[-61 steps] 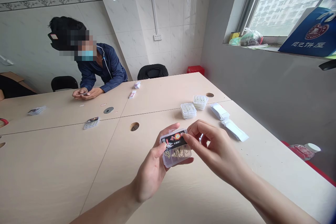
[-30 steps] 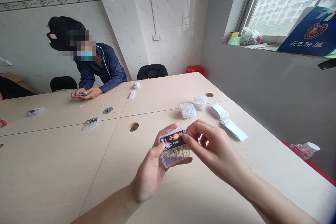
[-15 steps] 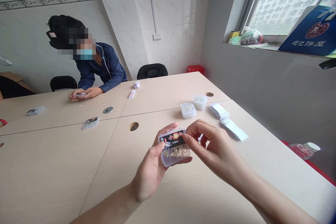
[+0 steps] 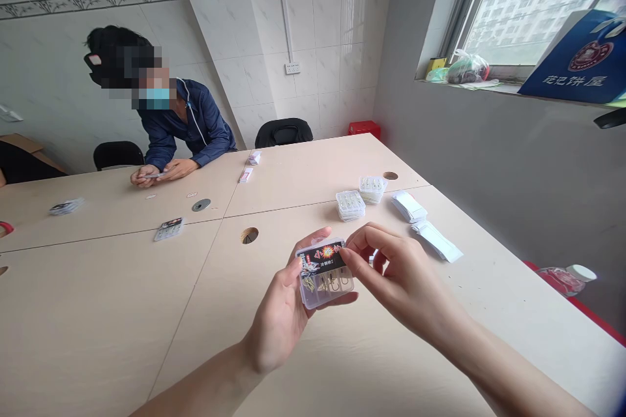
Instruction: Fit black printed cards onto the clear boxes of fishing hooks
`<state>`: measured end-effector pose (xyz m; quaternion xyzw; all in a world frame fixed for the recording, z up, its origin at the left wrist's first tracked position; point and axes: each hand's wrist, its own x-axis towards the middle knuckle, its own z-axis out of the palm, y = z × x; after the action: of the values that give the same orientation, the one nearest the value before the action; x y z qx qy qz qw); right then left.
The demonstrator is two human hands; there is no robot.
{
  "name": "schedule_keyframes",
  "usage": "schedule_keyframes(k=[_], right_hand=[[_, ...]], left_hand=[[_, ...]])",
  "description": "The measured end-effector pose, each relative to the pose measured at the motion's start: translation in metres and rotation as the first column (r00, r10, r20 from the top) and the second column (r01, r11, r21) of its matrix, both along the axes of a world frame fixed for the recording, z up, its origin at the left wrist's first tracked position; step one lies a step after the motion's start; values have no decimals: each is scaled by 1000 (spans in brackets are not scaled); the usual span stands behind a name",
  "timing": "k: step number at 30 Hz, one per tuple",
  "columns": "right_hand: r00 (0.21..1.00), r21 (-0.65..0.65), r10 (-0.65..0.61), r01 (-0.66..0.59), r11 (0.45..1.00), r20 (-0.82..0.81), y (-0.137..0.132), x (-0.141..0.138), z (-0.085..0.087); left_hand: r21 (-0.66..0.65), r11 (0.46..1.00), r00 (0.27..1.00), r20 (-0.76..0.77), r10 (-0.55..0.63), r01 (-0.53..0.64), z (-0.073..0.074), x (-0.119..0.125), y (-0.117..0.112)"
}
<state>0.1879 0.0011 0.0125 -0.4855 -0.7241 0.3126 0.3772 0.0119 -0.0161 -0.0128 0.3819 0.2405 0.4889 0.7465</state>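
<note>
Little has shifted in the last two seconds: the clear plastic box (image 4: 325,273) has turned slightly in the grip, its label end now a touch nearer the left thumb, which has crept up along the box's left edge.

The left hand (image 4: 282,320) comes in from below with the forearm angled up across the table (image 4: 122,332). Its palm cups the box from beneath, fingers curled behind it and thumb pressed on the near left rim. The right hand (image 4: 398,277) reaches in from the right, wrist bent, with forefinger and thumb closed on the box's right edge by the black label; the other fingers curl loosely behind. The box is held just above the table, level with both hands, and small metal hooks show through its clear lid.

Beyond the hands stand two stacks of similar boxes (image 4: 351,205), and just right of them lie white paper packets (image 4: 437,241). A round cable hole (image 4: 250,235) sits left of the hands. Across the table a seated person (image 4: 188,124) in a blue jacket holds both hands together on the tabletop.
</note>
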Motion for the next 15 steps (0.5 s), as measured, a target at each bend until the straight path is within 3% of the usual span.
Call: schedule_keyframes(k=[15], right_hand=[[1000, 14, -13, 13, 1000, 0, 0, -1, 0]], left_hand=[[-55, 998, 1000, -7, 27, -27, 5, 2, 0]])
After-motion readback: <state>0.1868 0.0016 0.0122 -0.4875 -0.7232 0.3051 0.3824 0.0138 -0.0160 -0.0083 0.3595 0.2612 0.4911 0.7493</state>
